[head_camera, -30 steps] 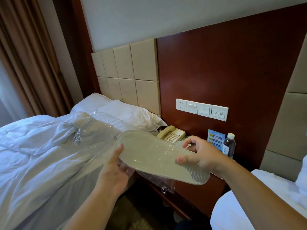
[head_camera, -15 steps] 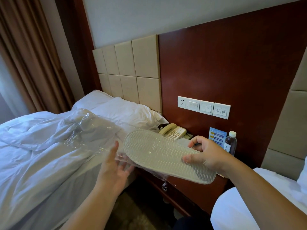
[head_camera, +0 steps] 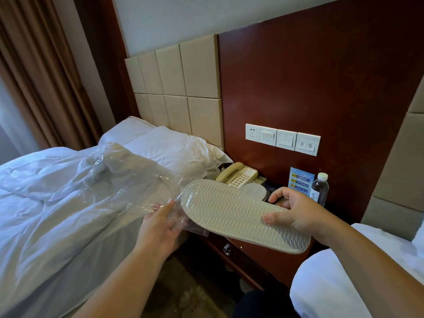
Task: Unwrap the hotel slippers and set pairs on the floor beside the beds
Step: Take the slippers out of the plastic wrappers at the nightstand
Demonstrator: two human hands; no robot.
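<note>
Right grip (head_camera: 298, 212) is closed on the pair of slippers (head_camera: 234, 216) near the heel end, thumb pressed on the ribbed sole and fingers curled round the far edge. Left grip (head_camera: 160, 226) holds the open end of the clear plastic wrapper (head_camera: 128, 177), thumb on the near side and fingers showing through the film. The slippers are held in the air, sole up and roughly level, over the gap between the two beds. Their toe end sits just at the wrapper's mouth, beside the left fingers, and the rounded end of the second slipper peeks out behind the first. The rest of the wrapper billows up and to the left over the left bed (head_camera: 46, 214) with its rumpled white duvet and pillows (head_camera: 174, 148). Behind the slippers, the nightstand (head_camera: 243, 253) carries a cream telephone (head_camera: 238, 175), a blue card (head_camera: 300, 180) and a water bottle (head_camera: 320, 188), under a row of wall switches (head_camera: 283, 140). A corner of the right bed (head_camera: 325, 283) shows below the right forearm, and dark carpeted floor (head_camera: 183, 290) lies between the beds.
</note>
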